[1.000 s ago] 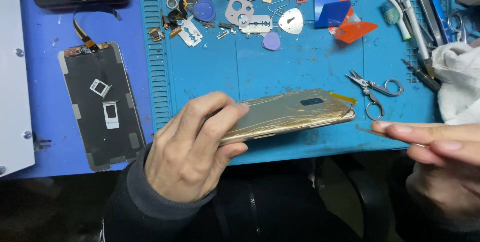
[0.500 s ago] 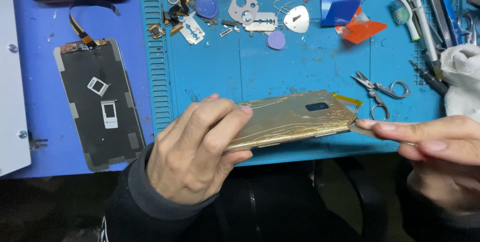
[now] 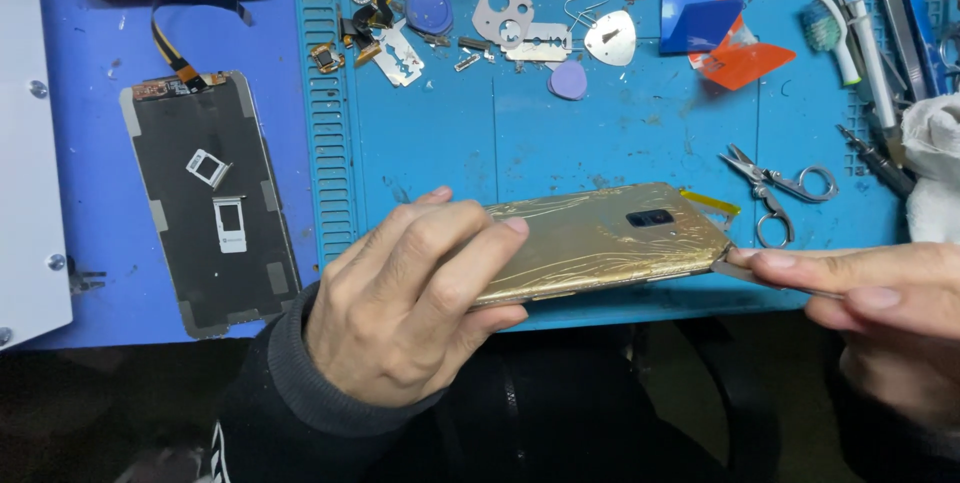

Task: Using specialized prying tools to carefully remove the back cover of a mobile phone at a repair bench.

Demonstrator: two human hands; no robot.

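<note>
Since 1 second ago the right hand point(image 3: 880, 293) has brought its pinched thin blade point(image 3: 735, 268) to the gold phone's point(image 3: 610, 238) right corner, while the left hand point(image 3: 410, 308) stays clamped on the phone's left end, steadying it above the desk point(image 3: 600, 133).

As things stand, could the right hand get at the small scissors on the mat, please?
Probably yes, but not freely: the scissors lie in the open just above the right hand, with nothing between them. That hand is pinching a thin tool at the phone, so it would have to let go first.
</note>
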